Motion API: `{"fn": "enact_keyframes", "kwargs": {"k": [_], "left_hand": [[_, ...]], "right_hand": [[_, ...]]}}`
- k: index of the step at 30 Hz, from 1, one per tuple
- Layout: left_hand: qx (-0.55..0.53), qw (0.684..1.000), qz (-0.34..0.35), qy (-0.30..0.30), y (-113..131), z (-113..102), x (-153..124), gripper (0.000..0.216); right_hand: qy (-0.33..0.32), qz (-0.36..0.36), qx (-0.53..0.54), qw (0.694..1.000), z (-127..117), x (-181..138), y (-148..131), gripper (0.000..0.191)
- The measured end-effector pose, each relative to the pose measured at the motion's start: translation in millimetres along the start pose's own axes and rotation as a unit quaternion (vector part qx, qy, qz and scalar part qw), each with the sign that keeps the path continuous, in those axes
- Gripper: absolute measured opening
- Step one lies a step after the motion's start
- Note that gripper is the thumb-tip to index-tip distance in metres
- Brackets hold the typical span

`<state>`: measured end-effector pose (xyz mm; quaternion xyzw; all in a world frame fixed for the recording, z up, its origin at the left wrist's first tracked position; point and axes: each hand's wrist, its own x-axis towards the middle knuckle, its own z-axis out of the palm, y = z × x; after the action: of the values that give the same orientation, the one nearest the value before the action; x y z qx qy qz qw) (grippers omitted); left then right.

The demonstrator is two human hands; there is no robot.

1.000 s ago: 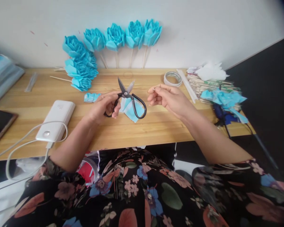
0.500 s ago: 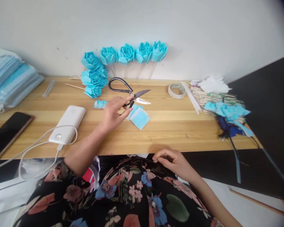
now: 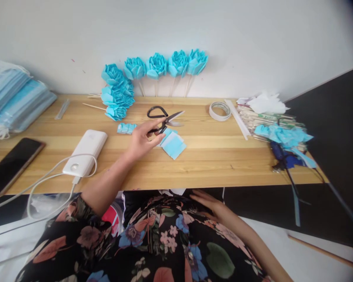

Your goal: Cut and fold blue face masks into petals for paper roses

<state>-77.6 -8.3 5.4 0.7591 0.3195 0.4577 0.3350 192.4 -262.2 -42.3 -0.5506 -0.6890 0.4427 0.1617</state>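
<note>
My left hand [image 3: 145, 137] grips a pair of black-handled scissors [image 3: 173, 116] near the pivot, blades pointing right and slightly parted. Just below the blades lie light-blue cut squares [image 3: 174, 145], partly under my fingers. A small pleated blue strip [image 3: 126, 128] rests left of the hand. My right hand [image 3: 207, 201] is below the table's front edge, against my lap, its visible fingers stretched out with nothing in them; part of it is hidden by the clothing. Behind the scissors, several blue flowers [image 3: 157, 66] on sticks lean on the wall, and more flowers [image 3: 117, 96] lie stacked at their left.
On the wooden table [image 3: 206, 164], a tape roll [image 3: 220, 111] and white sticks [image 3: 237, 118] lie to the right, beside a heap of blue scraps [image 3: 284, 135]. To the left are a power bank [image 3: 85, 150] with a cable, a phone [image 3: 14, 164] and packed face masks [image 3: 20, 100].
The scissors have turned in my left hand, the far handle loop swinging closer and the blades narrowing. My right hand has dropped below the table edge and its fingers have straightened.
</note>
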Motion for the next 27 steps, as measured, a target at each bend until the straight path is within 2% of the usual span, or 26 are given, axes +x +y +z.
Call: {"fn": "enact_keyframes", "kwargs": {"k": [2,3,5,7,8,11,14,16,18,21,24,27], "left_hand": [[-0.11,0.992,-0.057,0.019,1.2,0.5,0.0,0.048],[-0.171,0.982,-0.082,0.024,2.5,1.1,0.3,0.049],[-0.279,0.952,-0.121,0.025,7.5,3.1,1.7,0.047],[-0.35,0.924,-0.152,0.016,16.6,5.7,3.8,0.045],[-0.374,0.913,-0.164,0.011,22.4,7.3,5.0,0.044],[-0.422,0.884,-0.201,0.006,41.0,14.6,7.5,0.042],[-0.456,0.854,-0.246,0.042,54.2,29.5,7.1,0.037],[-0.469,0.84,-0.266,0.062,58.2,43.5,5.8,0.032],[-0.446,0.851,-0.267,0.08,58.6,57.0,4.2,0.031],[-0.358,0.899,-0.245,0.051,53.3,67.3,2.2,0.03],[-0.272,0.932,-0.238,0.013,40.7,63.2,2.9,0.031],[-0.234,0.939,-0.249,0.035,26.9,55.9,6.6,0.037]], "right_hand": [[-0.051,0.01,0.012,0.999,-23.6,-6.8,-17.3,0.034],[-0.045,0.022,0.013,0.999,-36.7,-7.6,-28.3,0.033],[0.035,0.045,-0.009,0.998,-60.0,0.0,-51.2,0.035],[0.145,0.019,-0.06,0.987,-74.9,21.3,-71.3,0.036],[0.193,-0.007,-0.084,0.978,-78.6,36.4,-79.5,0.038],[0.278,-0.095,-0.129,0.947,-77.8,89.4,-96.4,0.051],[0.305,-0.131,-0.129,0.935,-70.1,134.1,-104.0,0.065],[0.303,-0.14,-0.115,0.936,-67.5,152.0,-104.2,0.076],[0.3,-0.132,-0.109,0.938,-69.4,159.9,-100.4,0.084],[0.314,-0.092,-0.143,0.934,-80.2,156.0,-89.4,0.086],[0.315,-0.059,-0.182,0.93,-90.9,142.2,-79.0,0.081],[0.304,-0.043,-0.194,0.931,-91.3,130.8,-75.9,0.078]]}}
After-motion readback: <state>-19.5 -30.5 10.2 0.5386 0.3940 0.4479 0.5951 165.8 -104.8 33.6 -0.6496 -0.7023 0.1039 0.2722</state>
